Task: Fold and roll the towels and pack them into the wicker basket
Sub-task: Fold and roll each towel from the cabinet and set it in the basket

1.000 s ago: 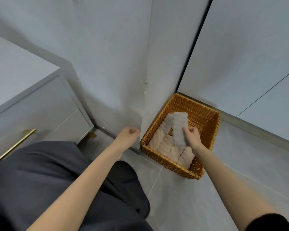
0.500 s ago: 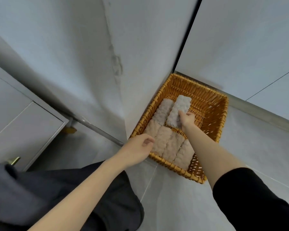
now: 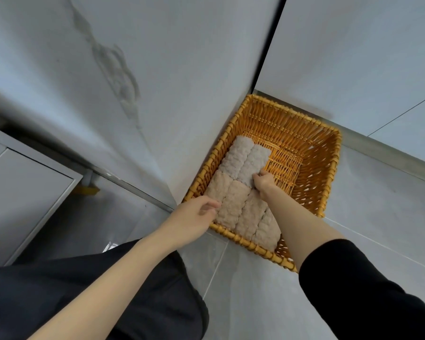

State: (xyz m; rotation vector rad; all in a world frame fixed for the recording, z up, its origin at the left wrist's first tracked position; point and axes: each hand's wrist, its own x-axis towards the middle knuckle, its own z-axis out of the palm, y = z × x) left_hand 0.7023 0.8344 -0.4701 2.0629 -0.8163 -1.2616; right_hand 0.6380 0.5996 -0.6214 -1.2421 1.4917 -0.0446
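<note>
Tiled floor (image 3: pixel 255 290), wicker basket (image 3: pixel 292 119), right hand (image 3: pixel 264 180) hiding towel (image 3: pixel 253 160) end

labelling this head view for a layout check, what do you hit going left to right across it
cabinet → mark on the wall → left hand → right hand, gripping a rolled towel → right wall of the wicker basket. The other towels overlap both hands, so left out.

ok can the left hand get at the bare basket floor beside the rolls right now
Probably not cleanly. The left hand rests at the wicker basket's near-left rim, and the right hand, gripping a grey towel roll, lies between it and the bare floor; it would have to cross over.
</note>
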